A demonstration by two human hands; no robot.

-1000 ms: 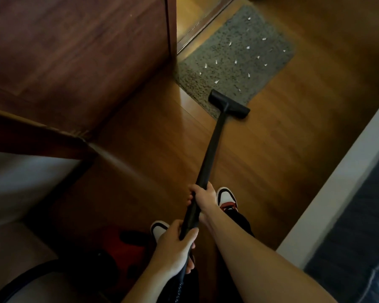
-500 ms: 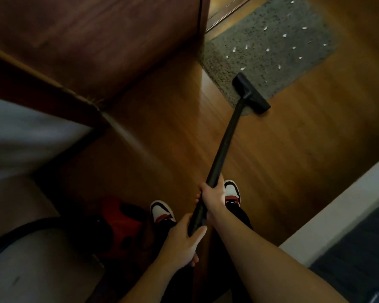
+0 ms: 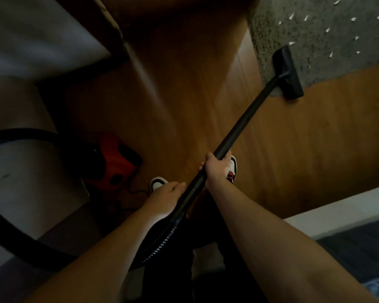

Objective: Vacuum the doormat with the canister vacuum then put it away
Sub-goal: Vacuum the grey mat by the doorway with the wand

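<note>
A grey speckled doormat lies at the top right on the wooden floor, dotted with several white scraps. The black floor nozzle sits on the mat's near edge. A black wand runs from it down to me. My right hand grips the wand higher up. My left hand holds the wand's lower end, where the ribbed hose begins. The red canister vacuum stands on the floor to my left, and its black hose loops round at the far left.
A wooden cabinet stands at the top middle. A pale wall fills the left side. A white ledge with dark fabric behind it borders the right. A black cord lies beside the canister. My shoes stand on the wooden floor.
The view has swung down and left, so the doormat slid to the top right corner and more of the canister and hose shows. Both hands keep their hold on the wand.
</note>
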